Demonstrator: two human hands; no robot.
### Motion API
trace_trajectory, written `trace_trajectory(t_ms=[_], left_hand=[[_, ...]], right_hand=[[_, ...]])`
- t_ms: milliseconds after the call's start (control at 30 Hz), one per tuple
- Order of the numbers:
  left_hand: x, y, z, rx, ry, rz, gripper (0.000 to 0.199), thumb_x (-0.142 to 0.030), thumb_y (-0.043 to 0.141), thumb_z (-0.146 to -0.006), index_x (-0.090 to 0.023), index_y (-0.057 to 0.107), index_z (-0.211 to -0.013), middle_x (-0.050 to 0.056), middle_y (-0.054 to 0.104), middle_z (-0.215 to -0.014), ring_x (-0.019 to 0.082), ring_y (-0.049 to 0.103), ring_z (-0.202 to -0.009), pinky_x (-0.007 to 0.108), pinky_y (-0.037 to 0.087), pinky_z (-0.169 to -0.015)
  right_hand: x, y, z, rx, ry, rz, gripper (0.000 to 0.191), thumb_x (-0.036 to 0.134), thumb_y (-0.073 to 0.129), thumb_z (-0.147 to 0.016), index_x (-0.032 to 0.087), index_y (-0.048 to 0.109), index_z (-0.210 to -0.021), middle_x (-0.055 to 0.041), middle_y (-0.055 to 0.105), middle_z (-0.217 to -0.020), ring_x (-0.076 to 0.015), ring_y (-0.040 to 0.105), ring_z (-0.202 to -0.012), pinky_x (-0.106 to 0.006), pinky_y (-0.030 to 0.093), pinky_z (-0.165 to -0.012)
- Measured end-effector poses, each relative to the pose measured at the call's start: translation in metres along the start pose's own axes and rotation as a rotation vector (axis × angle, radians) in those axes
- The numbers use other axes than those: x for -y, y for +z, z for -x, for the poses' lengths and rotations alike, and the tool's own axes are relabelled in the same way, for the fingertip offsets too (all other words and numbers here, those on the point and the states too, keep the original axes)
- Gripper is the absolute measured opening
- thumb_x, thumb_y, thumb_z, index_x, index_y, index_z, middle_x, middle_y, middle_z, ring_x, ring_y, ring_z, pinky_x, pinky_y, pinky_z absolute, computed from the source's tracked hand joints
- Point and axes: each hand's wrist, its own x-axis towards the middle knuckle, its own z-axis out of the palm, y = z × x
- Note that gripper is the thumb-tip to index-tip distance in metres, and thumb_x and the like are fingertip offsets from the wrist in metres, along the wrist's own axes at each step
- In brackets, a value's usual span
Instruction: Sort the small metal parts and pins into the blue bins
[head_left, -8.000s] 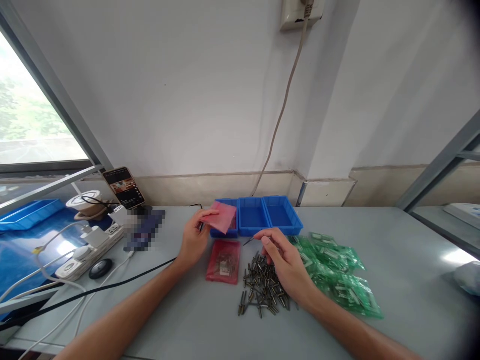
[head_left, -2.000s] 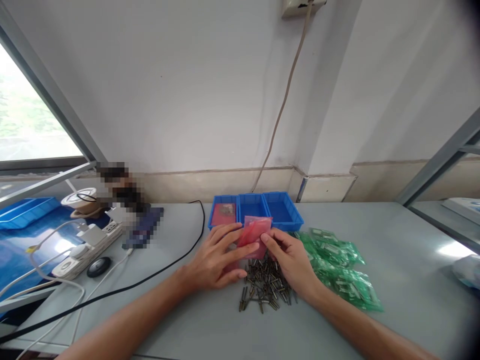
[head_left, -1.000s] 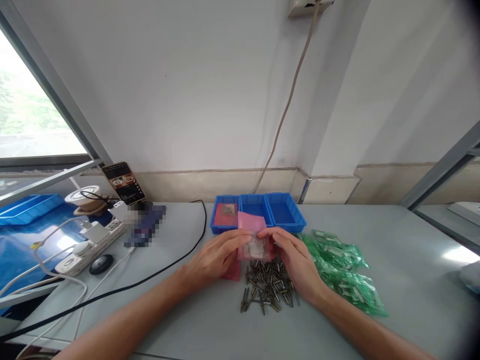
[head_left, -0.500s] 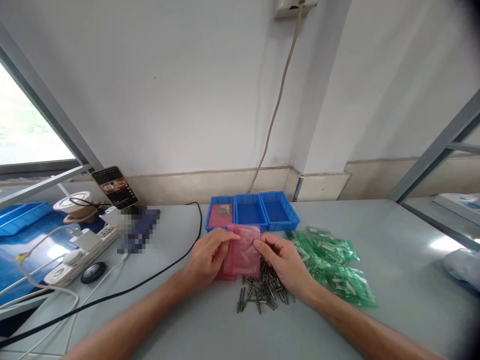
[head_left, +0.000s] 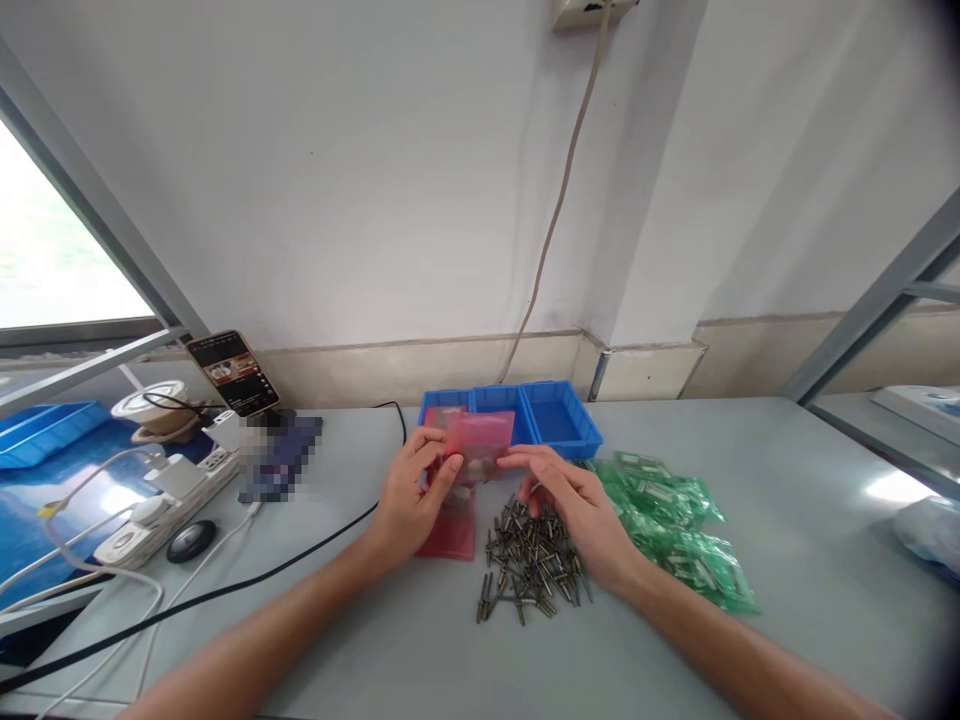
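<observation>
My left hand (head_left: 412,490) pinches a pink zip-lock bag (head_left: 482,430) by its left side, thumb in front. The bag is tilted up before the blue bins, and something greyish shows in its lower part. My right hand (head_left: 574,500) is at the bag's lower right corner, index finger stretched out and the other fingers loosely bent; whether the fingertip touches the bag I cannot tell. Below the hands lies a loose pile of metal pop rivets (head_left: 532,560). Another pink bag (head_left: 450,537) lies flat on the table under my left hand.
Blue bins (head_left: 561,420) stand in a row against the wall, the left one with pink bags in it. Green bags of parts (head_left: 675,530) are heaped at the right. On the left are a black cable (head_left: 300,565), a mouse (head_left: 190,541), a power strip (head_left: 169,510) and a phone (head_left: 234,372).
The pink bag has moved up and tilted back towards the bins. My right hand has let go of its right edge, and its fingers have straightened. More of the flat pink bag shows.
</observation>
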Motion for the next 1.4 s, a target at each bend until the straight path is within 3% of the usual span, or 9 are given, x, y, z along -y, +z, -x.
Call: trace_trajectory(t_ms=[133,267,400,500,633,733,1067,1233,1400], left_hand=[[0.004,0.005,0.001,0.028,-0.126,0.095,0.027,-0.043,0.054,-0.111,-0.020,0.066,-0.119,0.002,0.067,-0.089,0.017,0.063,-0.080,0.030,0.053,-0.076],[0.004,0.005,0.006,-0.025,-0.082,0.127,0.059,-0.040,0.053,-0.112,-0.021,0.030,-0.163,0.000,0.069,-0.087,0.018,0.067,-0.078,0.031,0.058,-0.079],[0.002,0.000,0.008,0.133,0.116,-0.040,0.034,-0.035,0.048,-0.113,-0.027,0.059,-0.144,0.008,0.071,-0.124,0.024,0.069,-0.116,0.039,0.056,-0.104],[0.003,-0.002,0.007,0.187,0.177,-0.120,0.037,-0.035,0.053,-0.111,-0.028,0.060,-0.146,0.011,0.066,-0.139,0.027,0.061,-0.132,0.043,0.051,-0.115],[0.014,-0.004,-0.001,-0.017,0.088,-0.162,0.040,-0.035,0.054,-0.110,-0.026,0.055,-0.149,0.012,0.061,-0.144,0.028,0.057,-0.136,0.047,0.046,-0.118],[0.030,-0.007,-0.010,-0.146,0.030,-0.212,0.039,-0.036,0.055,-0.110,-0.023,0.054,-0.147,0.013,0.061,-0.144,0.029,0.055,-0.136,0.052,0.042,-0.119],[0.058,-0.005,-0.015,0.039,0.030,-0.360,0.032,-0.033,0.043,-0.113,-0.024,0.064,-0.136,0.009,0.068,-0.130,0.028,0.055,-0.126,0.054,0.042,-0.117],[0.053,-0.005,-0.013,0.008,0.029,-0.499,0.033,-0.038,0.041,-0.114,-0.026,0.067,-0.132,0.011,0.050,-0.155,0.031,0.042,-0.146,0.059,0.035,-0.123],[0.051,-0.002,-0.010,0.057,0.094,-0.582,0.038,-0.039,0.042,-0.114,-0.021,0.055,-0.145,0.015,0.032,-0.172,0.034,0.027,-0.160,0.060,0.032,-0.125]], right_hand=[[-0.002,0.000,0.000,0.008,0.044,0.035,0.041,0.056,0.056,-0.105,0.028,0.082,-0.122,-0.0026,0.067,-0.081,-0.0213,0.059,-0.075,-0.034,0.049,-0.072],[-0.006,0.000,0.002,0.008,0.027,0.068,0.040,0.054,0.057,-0.106,0.028,0.081,-0.124,-0.0021,0.066,-0.082,-0.0212,0.059,-0.075,-0.034,0.049,-0.071],[-0.004,0.000,0.003,-0.001,0.014,0.063,0.040,0.054,0.057,-0.105,0.029,0.080,-0.127,-0.0020,0.066,-0.081,-0.0213,0.059,-0.075,-0.034,0.050,-0.071],[-0.002,0.001,0.002,0.009,0.011,0.045,0.042,0.053,0.057,-0.105,0.031,0.077,-0.134,-0.0047,0.071,-0.096,-0.0212,0.061,-0.078,-0.034,0.052,-0.070],[-0.004,0.004,0.002,0.011,0.013,0.096,0.042,0.051,0.055,-0.106,0.035,0.070,-0.142,-0.0067,0.067,-0.136,-0.0195,0.064,-0.080,-0.035,0.056,-0.070],[-0.009,0.005,0.004,0.014,-0.033,0.186,0.038,0.046,0.053,-0.108,0.035,0.068,-0.141,-0.0062,0.065,-0.142,-0.0200,0.066,-0.085,-0.036,0.057,-0.076],[-0.015,0.008,0.011,0.286,-0.297,0.704,0.025,0.025,0.050,-0.111,0.026,0.073,-0.122,-0.0081,0.073,-0.121,-0.0281,0.063,-0.117,-0.047,0.049,-0.106],[-0.016,0.010,0.017,0.371,-0.392,0.998,0.027,0.024,0.056,-0.108,0.026,0.076,-0.127,-0.0117,0.069,-0.135,-0.0340,0.059,-0.125,-0.054,0.050,-0.105],[-0.011,0.011,0.017,0.380,-0.416,1.028,0.032,0.023,0.054,-0.110,0.028,0.077,-0.131,-0.0122,0.065,-0.145,-0.0350,0.058,-0.130,-0.057,0.050,-0.106]])
